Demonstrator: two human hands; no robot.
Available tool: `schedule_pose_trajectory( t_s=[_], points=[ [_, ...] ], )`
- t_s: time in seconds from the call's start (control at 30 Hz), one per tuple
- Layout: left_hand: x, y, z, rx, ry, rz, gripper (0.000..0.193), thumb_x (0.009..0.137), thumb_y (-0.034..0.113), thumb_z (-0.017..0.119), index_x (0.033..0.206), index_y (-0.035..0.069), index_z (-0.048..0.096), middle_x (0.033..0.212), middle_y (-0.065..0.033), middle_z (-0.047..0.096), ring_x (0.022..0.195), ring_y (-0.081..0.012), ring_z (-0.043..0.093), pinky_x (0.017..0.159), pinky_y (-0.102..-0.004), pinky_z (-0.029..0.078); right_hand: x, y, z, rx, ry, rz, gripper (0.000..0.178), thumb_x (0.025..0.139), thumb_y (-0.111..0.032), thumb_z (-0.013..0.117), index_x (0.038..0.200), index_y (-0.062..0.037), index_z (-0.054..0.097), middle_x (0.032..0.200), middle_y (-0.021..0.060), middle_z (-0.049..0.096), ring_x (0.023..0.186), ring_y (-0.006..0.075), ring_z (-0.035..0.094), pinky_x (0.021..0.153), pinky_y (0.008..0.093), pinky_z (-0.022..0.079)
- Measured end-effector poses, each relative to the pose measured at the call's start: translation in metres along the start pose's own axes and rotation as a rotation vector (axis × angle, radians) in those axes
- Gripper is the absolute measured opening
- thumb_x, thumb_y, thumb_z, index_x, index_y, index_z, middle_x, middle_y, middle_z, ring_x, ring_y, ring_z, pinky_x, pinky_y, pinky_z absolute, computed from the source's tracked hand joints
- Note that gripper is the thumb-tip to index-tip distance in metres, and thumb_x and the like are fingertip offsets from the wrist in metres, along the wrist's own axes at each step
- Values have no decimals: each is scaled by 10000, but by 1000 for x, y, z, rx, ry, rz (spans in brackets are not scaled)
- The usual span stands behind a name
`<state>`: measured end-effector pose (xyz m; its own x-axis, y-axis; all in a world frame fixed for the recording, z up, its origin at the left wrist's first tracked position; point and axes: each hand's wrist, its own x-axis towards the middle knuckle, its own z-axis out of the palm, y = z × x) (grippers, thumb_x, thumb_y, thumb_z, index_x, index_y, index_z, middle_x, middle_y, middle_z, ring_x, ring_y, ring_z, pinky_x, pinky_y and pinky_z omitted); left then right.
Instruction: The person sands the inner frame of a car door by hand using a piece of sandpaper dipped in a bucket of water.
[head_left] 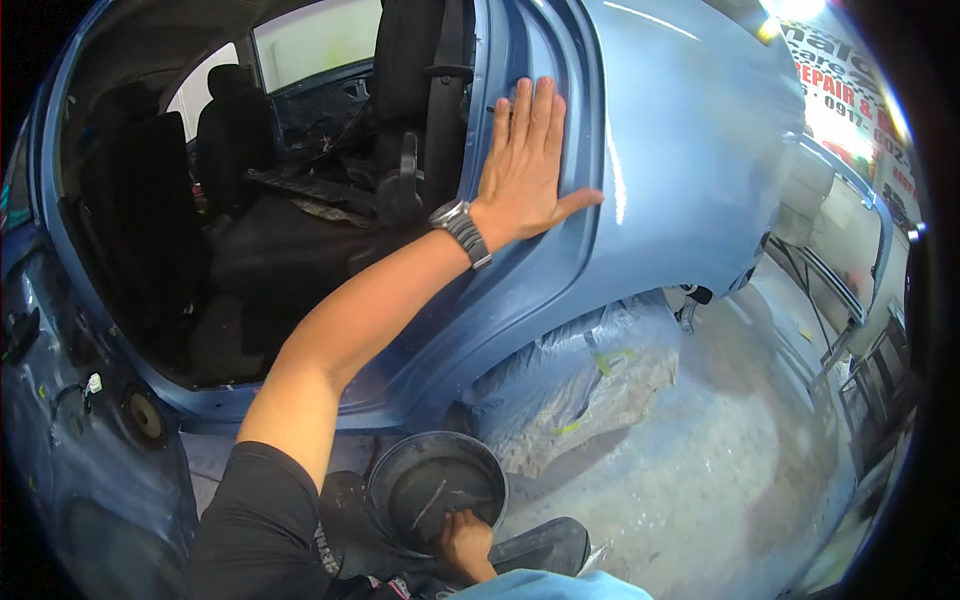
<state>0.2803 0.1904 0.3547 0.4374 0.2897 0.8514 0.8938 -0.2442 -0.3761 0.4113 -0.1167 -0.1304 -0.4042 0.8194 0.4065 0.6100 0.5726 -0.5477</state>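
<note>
My left hand [525, 165], with a dark-strapped watch [462, 230] at its wrist, lies flat on the blue car body [680, 140] at the rear door frame [575, 110]. Its fingers point up and the thumb is spread to the right. Low in front of me, my right hand [467, 543] reaches over the near rim of a black bucket [437, 440]. Those fingers are curled down inside it; their tips and anything in them are hidden. Dark liquid and thin pale streaks show in the bucket.
Crumpled grey sheeting [575, 390] covers the rear wheel. An open door [90, 430] stands at left, beside dark car seats [235, 130]. A metal frame [830, 270] and a printed banner [840, 90] are at right. Light blue cloth [550, 587] shows at the bottom.
</note>
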Motion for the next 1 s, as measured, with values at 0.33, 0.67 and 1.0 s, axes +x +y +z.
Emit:
schedule_pose_trajectory(
  t_s=[0.33,0.67,1.0],
  points=[
    [-28,-2,-14,165,-83,80,1189,917,819,465,1622,-96,184,1721,-288,110,1611,-440,35,1252,-652,-31,1,-2,-6,7,60,24,255,957,-232,654,756,-78,630,739,136,629,598,363,644,565,479,512],
    [13,-16,-13,131,47,38,1147,944,817,419,1591,-118,272,1697,-315,171,1597,-456,107,1246,-667,58,1,-3,-2,7,26,35,250,970,-253,638,804,-68,662,776,142,643,609,361,658,569,492,520],
    [-26,-9,-34,149,-104,99,1093,954,792,444,1600,-78,299,1716,-258,184,1599,-456,87,1238,-683,49,1,-1,-5,40,61,25,204,944,-244,653,834,-76,691,783,132,660,612,366,656,583,489,529]
  ],
)
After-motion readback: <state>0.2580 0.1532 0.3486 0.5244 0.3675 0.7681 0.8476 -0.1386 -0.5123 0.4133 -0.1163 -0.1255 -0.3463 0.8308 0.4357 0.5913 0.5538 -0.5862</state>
